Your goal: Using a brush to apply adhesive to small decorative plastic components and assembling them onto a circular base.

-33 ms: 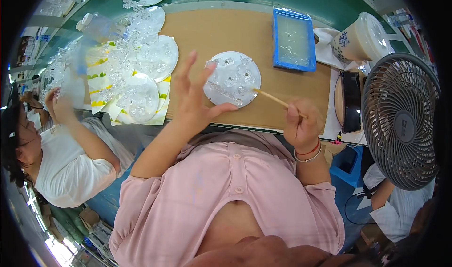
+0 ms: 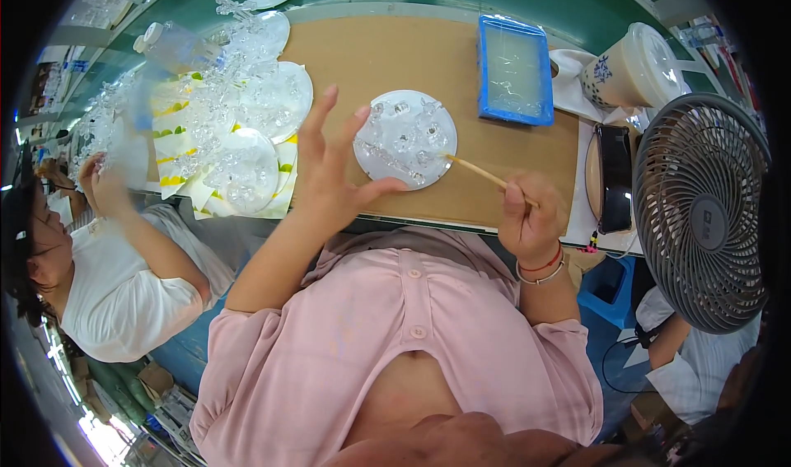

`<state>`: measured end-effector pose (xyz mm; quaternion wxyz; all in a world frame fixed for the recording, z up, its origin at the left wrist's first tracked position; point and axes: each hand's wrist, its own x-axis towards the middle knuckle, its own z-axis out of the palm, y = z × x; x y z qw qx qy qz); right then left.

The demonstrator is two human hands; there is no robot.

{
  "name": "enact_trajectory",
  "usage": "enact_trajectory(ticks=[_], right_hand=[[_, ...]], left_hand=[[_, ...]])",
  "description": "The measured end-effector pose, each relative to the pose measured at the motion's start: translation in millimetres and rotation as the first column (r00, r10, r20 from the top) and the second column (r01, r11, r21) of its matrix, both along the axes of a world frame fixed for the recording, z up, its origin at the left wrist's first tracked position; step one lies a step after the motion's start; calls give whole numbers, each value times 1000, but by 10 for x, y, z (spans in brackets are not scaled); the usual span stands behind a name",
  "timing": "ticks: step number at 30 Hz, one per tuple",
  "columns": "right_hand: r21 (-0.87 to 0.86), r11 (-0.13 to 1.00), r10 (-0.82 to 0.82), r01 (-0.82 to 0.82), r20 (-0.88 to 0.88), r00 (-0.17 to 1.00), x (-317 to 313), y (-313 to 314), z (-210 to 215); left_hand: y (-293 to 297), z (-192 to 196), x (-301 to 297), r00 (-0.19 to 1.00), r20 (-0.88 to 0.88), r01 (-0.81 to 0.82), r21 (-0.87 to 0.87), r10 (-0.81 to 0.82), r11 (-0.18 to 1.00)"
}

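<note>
A round white disc (image 2: 404,170) lies on brown cardboard (image 2: 371,51), with several small clear plastic pieces (image 2: 434,129) on it. Beside its left edge is my left hand (image 2: 329,175), fingers spread and holding nothing. The thumb reaches to the disc's lower rim and the index finger to its upper left; whether they touch it I cannot tell. My right hand (image 2: 531,212) pinches a thin wooden stick (image 2: 484,174), whose darker tip is at the disc's right edge.
At the left, more white discs (image 2: 288,96) carry heaps of clear pieces, near a plastic bottle (image 2: 169,47). A blue tray (image 2: 545,88), a lidded drink cup (image 2: 622,67), a dark case (image 2: 614,179) and a fan (image 2: 704,216) stand right. A co-worker (image 2: 132,294) sits at the left.
My left hand has shifted slightly left, its fingertips drawing away from over the disc's left side. The right hand and the stick have hardly moved.
</note>
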<state>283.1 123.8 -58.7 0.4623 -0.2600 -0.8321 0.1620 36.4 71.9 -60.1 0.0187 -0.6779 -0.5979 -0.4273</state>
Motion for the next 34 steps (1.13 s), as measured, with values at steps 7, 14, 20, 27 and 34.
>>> enact_trajectory(ticks=[7, 14, 20, 27, 34], right_hand=[[-58, 963, 261, -263, -35, 965, -122, -213, -25], [-64, 972, 225, -225, 1, 974, -150, -158, -31], [-45, 983, 176, -177, -21, 984, -146, -66, -20], [-89, 996, -9, 8, -4, 1000, 158, -56, -73], [-158, 983, -147, 98, -339, 929, 511, -49, 67]], left_hand=[[-41, -12, -322, 982, -60, 166, -161, -177, 973], [-147, -29, -195, 990, 27, 140, -147, -138, 979], [-170, -41, -102, 987, 54, 154, -80, -150, 985], [-69, -153, 52, 984, 80, 157, 22, -158, 987], [41, 276, -135, 987, 118, 132, -252, -105, 959]])
